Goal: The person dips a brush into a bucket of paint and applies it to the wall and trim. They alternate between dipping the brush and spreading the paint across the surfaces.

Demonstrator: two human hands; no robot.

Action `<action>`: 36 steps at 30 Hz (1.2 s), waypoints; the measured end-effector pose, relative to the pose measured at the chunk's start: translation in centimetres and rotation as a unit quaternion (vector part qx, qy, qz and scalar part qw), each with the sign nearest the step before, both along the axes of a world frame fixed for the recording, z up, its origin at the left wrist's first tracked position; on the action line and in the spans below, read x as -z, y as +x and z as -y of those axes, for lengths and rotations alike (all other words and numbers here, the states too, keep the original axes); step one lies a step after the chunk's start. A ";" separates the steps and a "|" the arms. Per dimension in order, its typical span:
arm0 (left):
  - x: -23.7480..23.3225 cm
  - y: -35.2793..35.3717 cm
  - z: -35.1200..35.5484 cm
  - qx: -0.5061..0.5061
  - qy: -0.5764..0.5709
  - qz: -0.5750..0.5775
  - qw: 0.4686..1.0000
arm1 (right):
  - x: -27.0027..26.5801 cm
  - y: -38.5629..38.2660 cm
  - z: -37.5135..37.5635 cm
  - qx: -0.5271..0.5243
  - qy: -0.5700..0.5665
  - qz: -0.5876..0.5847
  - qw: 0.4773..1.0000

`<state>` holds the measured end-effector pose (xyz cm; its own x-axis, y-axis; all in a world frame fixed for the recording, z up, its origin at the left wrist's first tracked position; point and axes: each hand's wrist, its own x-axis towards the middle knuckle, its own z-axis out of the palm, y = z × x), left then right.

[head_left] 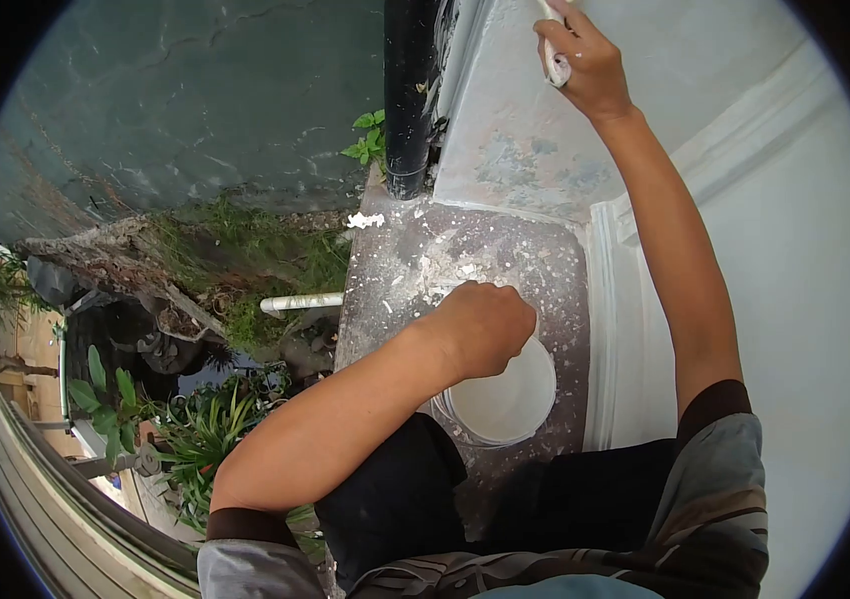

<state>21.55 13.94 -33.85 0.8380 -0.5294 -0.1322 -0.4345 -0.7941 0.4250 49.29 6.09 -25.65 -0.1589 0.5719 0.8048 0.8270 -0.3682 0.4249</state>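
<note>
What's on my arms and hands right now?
Your left hand and right hand are bare, with no gloves, and both forearms are uncovered. The short sleeves are grey with dark brown cuffs; the one on your right arm also shows brown and black stripes. I see no watch or bracelet.

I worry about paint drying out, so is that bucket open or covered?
Open: no lid lies over the bucket; its round mouth shows a pale inside, partly hidden by the left hand.
</note>
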 end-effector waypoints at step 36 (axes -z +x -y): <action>-0.1 -0.8 -1.5 -0.042 0.032 -0.025 0.998 | 30.7 -3.5 -3.9 0.132 -0.299 -0.332 0.885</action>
<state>20.72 15.43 -33.80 0.8706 -0.4471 -0.2054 -0.3456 -0.8528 0.3915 45.80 9.97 -56.37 0.4388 0.8733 0.2116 0.8859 -0.4599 0.0610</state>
